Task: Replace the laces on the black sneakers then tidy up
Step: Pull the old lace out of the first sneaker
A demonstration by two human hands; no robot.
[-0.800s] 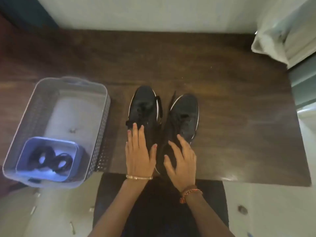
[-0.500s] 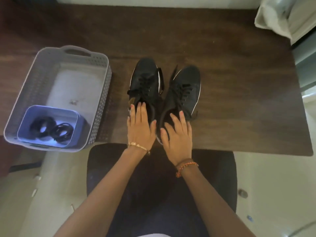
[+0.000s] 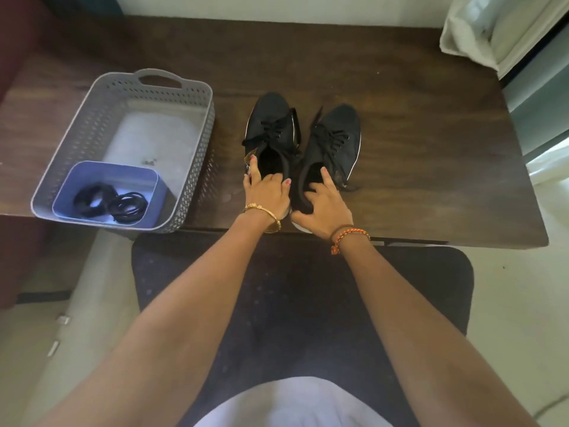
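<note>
Two black sneakers stand side by side on the dark wooden table point(image 3: 415, 149), toes pointing away from me, both laced in black. My left hand point(image 3: 267, 194) grips the heel of the left sneaker point(image 3: 272, 131), its fingers curled over the collar. My right hand point(image 3: 323, 208) grips the heel of the right sneaker point(image 3: 334, 143), one finger reaching into the opening. Two coils of black laces point(image 3: 110, 203) lie in a small blue tub point(image 3: 106, 192) inside the grey basket point(image 3: 197, 87) at the left.
The grey perforated basket sits on the table's left end, overhanging the near edge. A white plastic bag point(image 3: 492, 29) lies at the far right corner. Below the table edge is a dark chair seat point(image 3: 431, 272) and pale floor.
Both hands slid back from lying flat on the sneakers' tops to the heels, and their fingers curled round the collars. The camera tilted, so the scene shifted in view.
</note>
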